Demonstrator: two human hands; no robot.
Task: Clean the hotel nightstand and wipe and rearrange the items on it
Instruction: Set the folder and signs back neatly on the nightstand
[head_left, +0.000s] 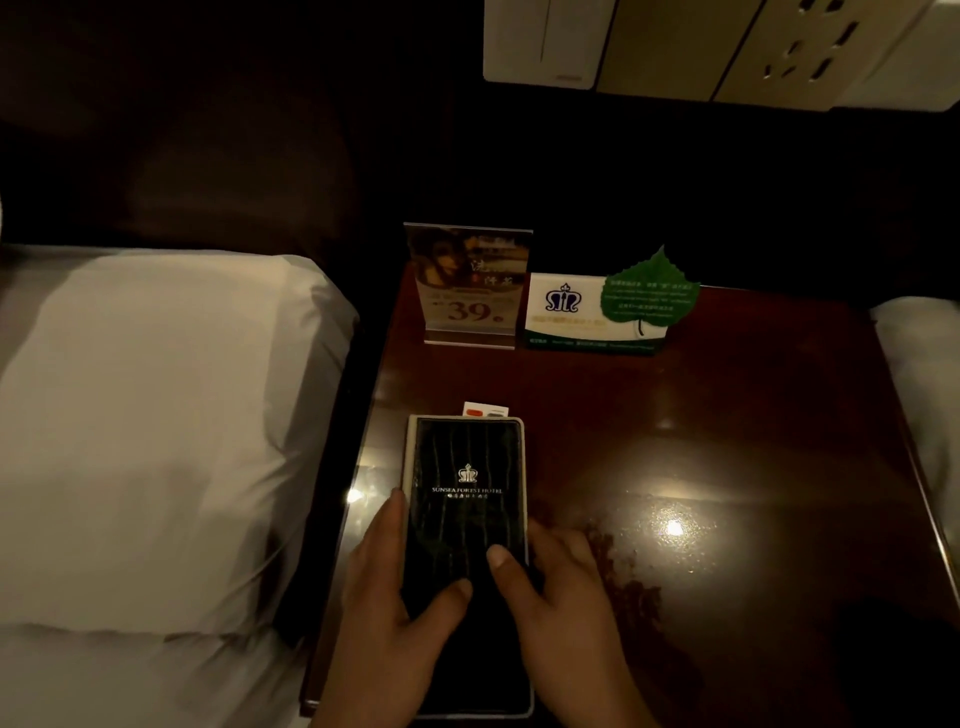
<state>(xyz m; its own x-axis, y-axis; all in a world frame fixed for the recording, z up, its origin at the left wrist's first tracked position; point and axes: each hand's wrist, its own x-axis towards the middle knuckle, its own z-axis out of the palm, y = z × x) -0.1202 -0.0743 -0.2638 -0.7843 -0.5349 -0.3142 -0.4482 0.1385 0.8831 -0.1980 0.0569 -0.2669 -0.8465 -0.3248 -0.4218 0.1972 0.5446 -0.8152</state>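
Observation:
A black hotel folder (466, 499) with a crown logo lies flat near the front left of the dark wooden nightstand (727, 415). My left hand (384, 618) grips its left edge with the thumb on the cover. My right hand (566, 592) holds its right edge, thumb also on the cover. A small white card (484, 410) with an orange mark peeks out from under the folder's far end. At the back stand an acrylic price sign (467, 286) and a white card with a green leaf (613, 312).
A bed with a white pillow (156, 441) lies close on the left. Another white pillow (924, 364) shows at the right edge. A wall panel with switches and sockets (727, 47) hangs above the nightstand. A dull smudged patch (628, 587) marks the tabletop.

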